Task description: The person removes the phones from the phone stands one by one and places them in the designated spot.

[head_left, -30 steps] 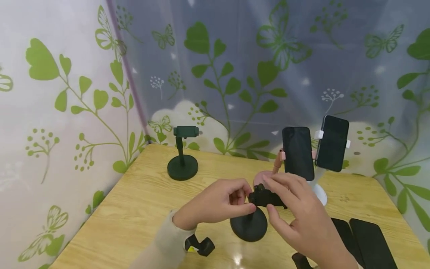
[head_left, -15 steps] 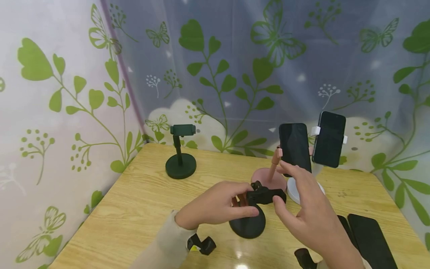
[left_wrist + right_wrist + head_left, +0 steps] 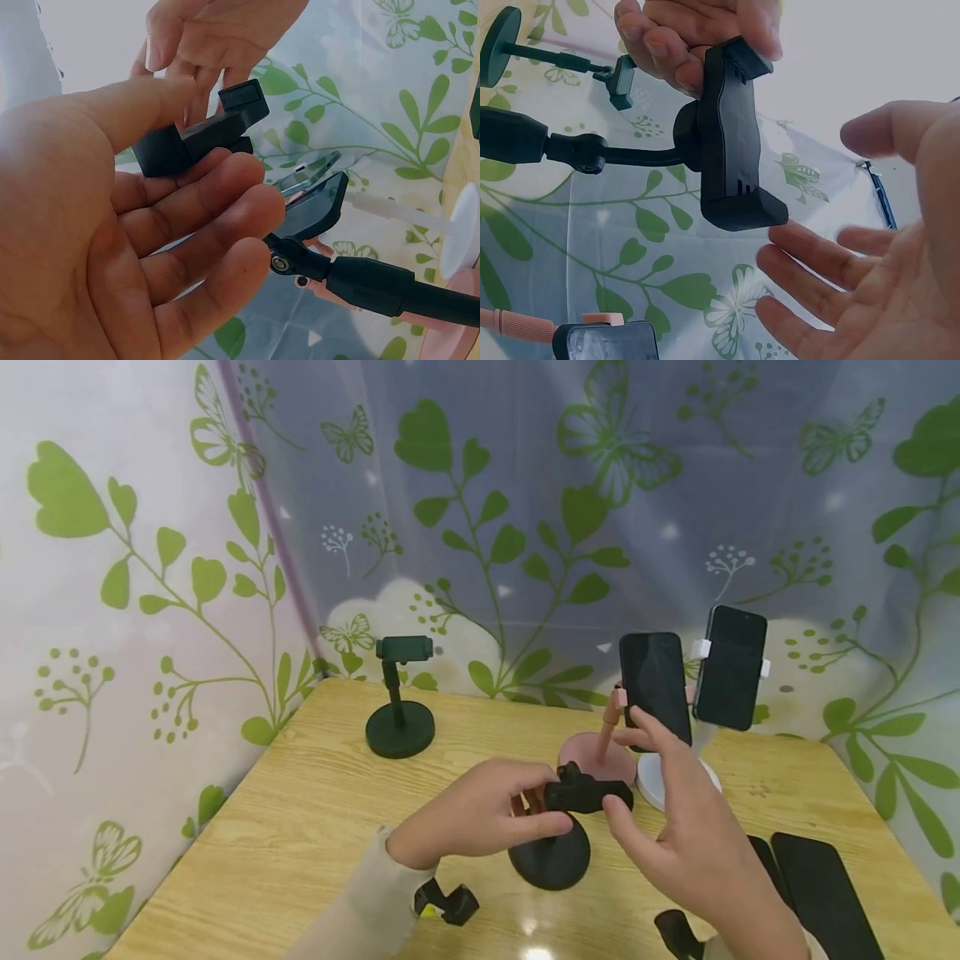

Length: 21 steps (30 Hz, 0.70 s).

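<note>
In the head view, the clamp [image 3: 588,795] of the black stand [image 3: 550,867] is pinched at its 9 o'clock end between thumb and fingers by the left hand [image 3: 487,810]. The right hand [image 3: 686,831] is held at the 3 o'clock end, thumb and fingers well spread, with nothing gripped; whether the clamp is touched cannot be told. From the clamp, the green stand [image 3: 400,728] is seen at 10 o'clock, the phone-bearing pink stand [image 3: 577,752] at 12, the loose phones [image 3: 823,889] at 4, laid side by side on the table [image 3: 285,843].
</note>
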{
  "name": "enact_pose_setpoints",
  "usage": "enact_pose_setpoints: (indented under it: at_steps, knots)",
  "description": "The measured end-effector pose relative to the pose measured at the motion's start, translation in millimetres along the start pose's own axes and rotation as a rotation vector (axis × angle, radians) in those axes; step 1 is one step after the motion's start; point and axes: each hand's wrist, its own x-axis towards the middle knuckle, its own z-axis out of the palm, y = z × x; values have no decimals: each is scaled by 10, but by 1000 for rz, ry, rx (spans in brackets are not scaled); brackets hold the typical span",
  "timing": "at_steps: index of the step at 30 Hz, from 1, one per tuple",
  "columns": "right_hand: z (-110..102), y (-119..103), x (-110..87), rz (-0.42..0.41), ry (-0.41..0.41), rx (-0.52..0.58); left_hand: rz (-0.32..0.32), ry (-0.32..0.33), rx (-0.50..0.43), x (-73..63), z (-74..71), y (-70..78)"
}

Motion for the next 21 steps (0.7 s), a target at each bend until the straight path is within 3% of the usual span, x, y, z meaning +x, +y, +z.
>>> enact_pose_setpoints:
  at_steps: [2,9,17,21]
  knots:
    - [-3,-7,-4,9,45,32,9,7,3,-1,-3,4]
    - [-6,20,1,-75,253,97,39,30,-15,-4,-3,18]
    - [14,32,-2,-91,258,106,83,68,-61,-23,14,13]
    - [18,30,1,-76,265,111,47,114,-205,-31,-3,14]
